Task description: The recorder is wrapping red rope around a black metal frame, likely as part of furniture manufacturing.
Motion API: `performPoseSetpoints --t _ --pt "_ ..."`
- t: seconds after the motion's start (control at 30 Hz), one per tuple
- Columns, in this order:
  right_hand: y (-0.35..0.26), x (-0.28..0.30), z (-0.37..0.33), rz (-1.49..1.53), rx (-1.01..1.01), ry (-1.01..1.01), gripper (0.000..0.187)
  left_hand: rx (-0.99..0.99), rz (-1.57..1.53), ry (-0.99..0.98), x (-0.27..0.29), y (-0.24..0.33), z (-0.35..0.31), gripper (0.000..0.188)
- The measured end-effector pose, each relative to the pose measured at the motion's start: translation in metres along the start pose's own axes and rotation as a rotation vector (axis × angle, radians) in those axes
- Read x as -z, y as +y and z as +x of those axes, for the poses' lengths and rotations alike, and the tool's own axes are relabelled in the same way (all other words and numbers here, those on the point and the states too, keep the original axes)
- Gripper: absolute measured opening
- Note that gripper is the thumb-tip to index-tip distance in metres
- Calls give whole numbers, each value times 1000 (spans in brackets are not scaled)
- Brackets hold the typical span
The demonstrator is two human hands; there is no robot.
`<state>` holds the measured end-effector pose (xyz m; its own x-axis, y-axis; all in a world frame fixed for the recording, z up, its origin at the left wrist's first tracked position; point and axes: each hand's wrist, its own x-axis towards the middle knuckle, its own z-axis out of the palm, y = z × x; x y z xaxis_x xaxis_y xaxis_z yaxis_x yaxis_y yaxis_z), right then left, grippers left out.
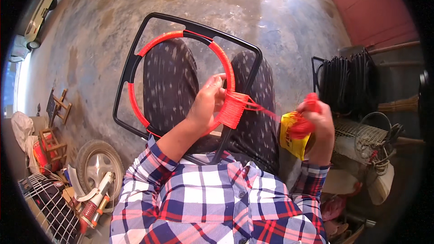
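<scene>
A black, square-cornered metal frame (pixel 131 68) with a round inner ring (pixel 229 70) rests across my thighs. Red cord is wound around much of the ring, leaving short black stretches bare. At its lower right, a wide band of red cord (pixel 231 113) joins the ring to the frame's side bar. My left hand (pixel 207 101) grips the ring beside this band, its fingertips partly hidden behind. Off to the right, my right hand (pixel 318 117) is closed on a bundle of red cord (pixel 302 129), blurred by motion. Taut red strands (pixel 264 110) run from band to bundle.
A yellow bag (pixel 291 142) stands just below my right hand. Black frames (pixel 346 79) are stacked at right, near a broom (pixel 400 105) and a wire-mesh roll (pixel 357 133). At lower left are a wheel (pixel 97 165), a wire rack (pixel 49 203) and small wooden stools (pixel 54 147).
</scene>
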<state>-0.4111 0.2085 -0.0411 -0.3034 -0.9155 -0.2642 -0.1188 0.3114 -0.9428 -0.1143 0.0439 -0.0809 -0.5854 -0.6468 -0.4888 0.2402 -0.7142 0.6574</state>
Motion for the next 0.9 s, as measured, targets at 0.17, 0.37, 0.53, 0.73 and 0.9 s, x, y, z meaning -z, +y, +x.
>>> performPoseSetpoints --t 0.17,0.37,0.53,0.73,0.9 --pt "45 80 -14 1024 407 190 18 17 -281 -179 -13 6 -6 44" --pt "85 80 -5 1056 333 197 17 51 -285 -277 -5 4 0 50" --pt "10 -63 19 453 111 119 51 50 -279 -225 -3 2 -2 47" --pt "-13 -104 40 180 -63 -266 18 43 -262 -250 4 -1 1 37" --pt "-4 -101 40 255 -70 -239 14 38 -268 -256 8 -4 2 33"
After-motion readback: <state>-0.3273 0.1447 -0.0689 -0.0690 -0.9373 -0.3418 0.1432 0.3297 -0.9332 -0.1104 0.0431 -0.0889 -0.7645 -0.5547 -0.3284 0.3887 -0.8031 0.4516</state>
